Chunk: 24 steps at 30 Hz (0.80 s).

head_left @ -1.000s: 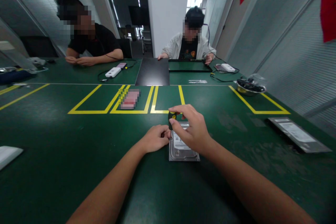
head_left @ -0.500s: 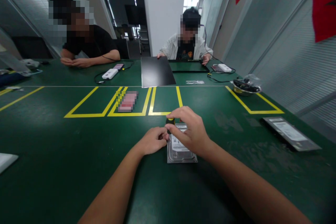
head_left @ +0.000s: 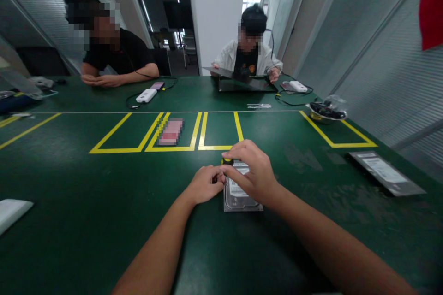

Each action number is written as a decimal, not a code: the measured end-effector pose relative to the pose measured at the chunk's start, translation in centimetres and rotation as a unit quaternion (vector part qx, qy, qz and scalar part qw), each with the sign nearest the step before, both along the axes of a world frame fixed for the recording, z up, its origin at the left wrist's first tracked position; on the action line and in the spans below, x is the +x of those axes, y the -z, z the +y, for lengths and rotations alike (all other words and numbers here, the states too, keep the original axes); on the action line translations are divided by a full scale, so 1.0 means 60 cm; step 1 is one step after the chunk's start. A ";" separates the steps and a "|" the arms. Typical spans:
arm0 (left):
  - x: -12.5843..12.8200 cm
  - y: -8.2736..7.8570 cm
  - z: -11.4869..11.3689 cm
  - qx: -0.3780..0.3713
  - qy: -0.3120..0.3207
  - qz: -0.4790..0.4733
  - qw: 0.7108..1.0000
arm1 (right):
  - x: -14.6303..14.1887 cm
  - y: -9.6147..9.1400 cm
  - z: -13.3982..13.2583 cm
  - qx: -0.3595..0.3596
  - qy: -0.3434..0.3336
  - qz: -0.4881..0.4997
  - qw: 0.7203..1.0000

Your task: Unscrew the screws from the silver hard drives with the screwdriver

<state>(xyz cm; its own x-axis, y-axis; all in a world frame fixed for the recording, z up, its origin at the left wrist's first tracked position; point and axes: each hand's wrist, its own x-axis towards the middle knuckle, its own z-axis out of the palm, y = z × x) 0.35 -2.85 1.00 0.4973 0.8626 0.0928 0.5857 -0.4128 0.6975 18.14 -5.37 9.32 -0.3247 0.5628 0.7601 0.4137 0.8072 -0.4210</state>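
Observation:
A silver hard drive (head_left: 241, 203) with a white label lies flat on the green table in front of me. My right hand (head_left: 252, 168) reaches over it, thumb and fingers closed around the black and yellow handle of a small screwdriver (head_left: 227, 161). The screwdriver stands roughly upright at the drive's left edge; its tip is hidden. Against that same edge, just below the handle, my left hand (head_left: 206, 184) has its thumb and fingers pinched together. What sits between those left fingertips is too small and covered to make out.
A second drive-like metal unit (head_left: 387, 173) lies at right, near a metal bowl (head_left: 327, 113) of dark parts. Yellow tape (head_left: 169, 149) marks boxes; a pink phone-shaped item (head_left: 171, 131) lies in one. A white object (head_left: 14, 214) is at left. Two people sit opposite.
The person opposite has swung the dark panel back from upright to lie tilted over the black frame. My hands keep their hold at the drive, the screwdriver handle slightly lower. The view has shifted slightly.

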 end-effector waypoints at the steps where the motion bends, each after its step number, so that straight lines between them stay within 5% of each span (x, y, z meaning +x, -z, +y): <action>1: 0.000 0.001 0.000 -0.002 0.001 -0.002 1.000 | 0.000 0.000 0.000 0.001 0.002 -0.001 1.000; 24: 0.002 -0.014 -0.004 0.006 -0.006 0.008 1.000 | 0.001 -0.003 -0.003 -0.009 -0.006 0.002 1.000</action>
